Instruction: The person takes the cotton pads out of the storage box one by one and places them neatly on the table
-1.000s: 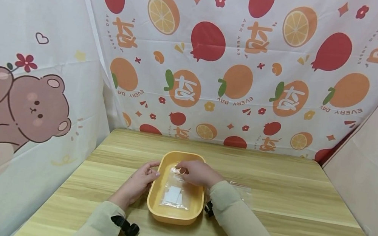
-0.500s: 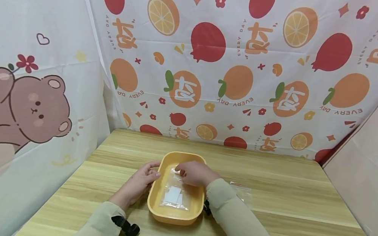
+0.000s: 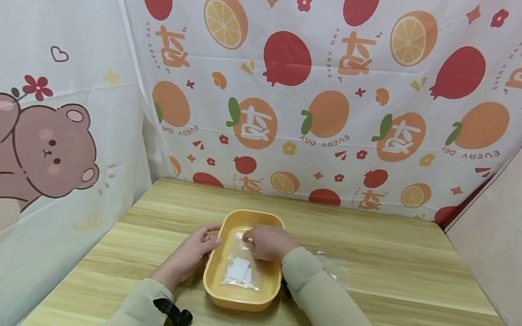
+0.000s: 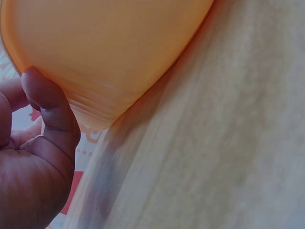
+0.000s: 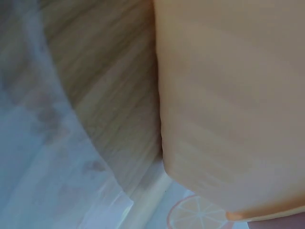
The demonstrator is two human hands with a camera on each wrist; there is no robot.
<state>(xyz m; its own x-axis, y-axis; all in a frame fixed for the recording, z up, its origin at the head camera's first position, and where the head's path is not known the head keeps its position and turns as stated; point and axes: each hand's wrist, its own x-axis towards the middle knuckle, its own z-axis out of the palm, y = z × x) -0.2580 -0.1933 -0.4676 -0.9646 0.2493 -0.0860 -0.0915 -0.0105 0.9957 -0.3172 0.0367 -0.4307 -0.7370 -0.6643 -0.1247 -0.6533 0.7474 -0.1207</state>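
Fingers of the left hand curve against the outer wall of the tray, thumb at the rim, holding it; those of the right hand curl down at the far end of the bag, tips too hidden for me to tell whether they pinch it. Beneath it all I have the table. On it, the tray looks to me like light, stiff plastic, best steadied by its rim. Inside it the bag lies flat: thin film, soft, probably slippery and almost weightless, so I favour a pinch at the far end, away from the contents. A second bag lies right of the tray, partly hidden. Smallest, the white pieces sit in the near end of the bag; I judge them light and would not squeeze there, in case they bend
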